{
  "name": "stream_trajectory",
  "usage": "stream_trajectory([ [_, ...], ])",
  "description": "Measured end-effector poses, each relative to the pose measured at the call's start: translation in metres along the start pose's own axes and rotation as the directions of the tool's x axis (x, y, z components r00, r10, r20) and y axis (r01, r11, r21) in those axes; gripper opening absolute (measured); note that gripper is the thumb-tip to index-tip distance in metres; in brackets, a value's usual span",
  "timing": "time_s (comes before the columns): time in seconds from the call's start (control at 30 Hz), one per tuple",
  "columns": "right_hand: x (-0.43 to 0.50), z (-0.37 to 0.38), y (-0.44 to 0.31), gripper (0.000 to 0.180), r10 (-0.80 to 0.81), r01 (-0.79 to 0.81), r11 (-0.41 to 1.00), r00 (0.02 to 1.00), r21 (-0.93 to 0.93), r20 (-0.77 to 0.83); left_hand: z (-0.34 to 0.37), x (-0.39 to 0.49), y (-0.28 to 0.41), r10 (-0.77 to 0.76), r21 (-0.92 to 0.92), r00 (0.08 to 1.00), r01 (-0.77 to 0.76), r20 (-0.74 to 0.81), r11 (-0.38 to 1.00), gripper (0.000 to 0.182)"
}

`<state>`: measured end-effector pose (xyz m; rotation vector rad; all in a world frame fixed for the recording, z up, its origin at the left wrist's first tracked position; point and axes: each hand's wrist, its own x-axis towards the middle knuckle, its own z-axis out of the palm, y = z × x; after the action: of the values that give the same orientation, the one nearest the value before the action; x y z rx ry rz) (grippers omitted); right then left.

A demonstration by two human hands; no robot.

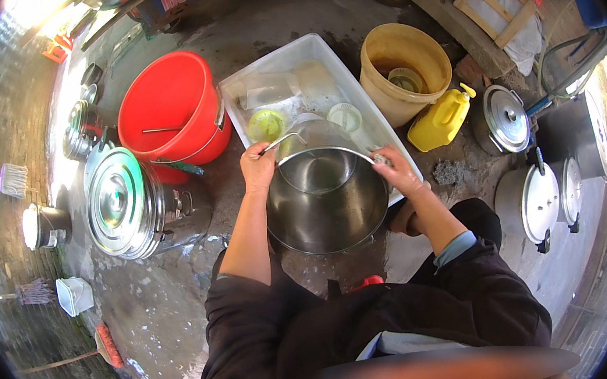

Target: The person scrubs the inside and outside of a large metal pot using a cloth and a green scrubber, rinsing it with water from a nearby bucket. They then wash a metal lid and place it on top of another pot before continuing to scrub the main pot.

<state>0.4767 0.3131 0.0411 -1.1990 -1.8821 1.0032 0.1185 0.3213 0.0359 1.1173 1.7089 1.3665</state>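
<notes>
A stainless steel pot [328, 209] stands tilted in front of me, its mouth towards me and its far side over a white plastic tub [353, 81]. My left hand [258, 167] is closed at the pot's left rim on a thin curved metal handle [284, 138]. At the right rim, my right hand [398, 171] grips a greyish scrubber [381, 160], mostly hidden by the fingers. Inside the tub are shallow water, a yellow-green round container [267, 125], a white strainer-like basket [345, 117] and a clear plastic container [271, 89].
Left of the tub stand a red bucket [167, 104] and a lidded steel pot [122, 203]. To the right are a beige bucket [404, 68], a yellow jug [439, 121], a steel wool clump [448, 172] and several lidded pots, including a pressure cooker [538, 203].
</notes>
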Motion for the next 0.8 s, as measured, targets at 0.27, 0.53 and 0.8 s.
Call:
stream_trajectory([
  [0.27,0.027,0.021,-0.073,0.03,-0.094,0.106,0.968,0.994,-0.228,0.062,0.051,-0.086,0.031,-0.319,-0.391,0.943,0.329,0.092,0.859,0.055],
  [0.53,0.058,0.038,-0.082,0.035,-0.126,0.082,0.953,0.983,0.29,0.135,0.122,-0.134,0.036,-0.197,-0.057,0.582,0.389,0.789,0.919,0.069],
  [0.8,0.136,0.051,-0.022,0.059,0.282,-0.155,0.88,0.931,-0.449,0.232,0.112,-0.113,0.046,-0.245,-0.5,0.813,0.531,0.528,0.684,0.038],
])
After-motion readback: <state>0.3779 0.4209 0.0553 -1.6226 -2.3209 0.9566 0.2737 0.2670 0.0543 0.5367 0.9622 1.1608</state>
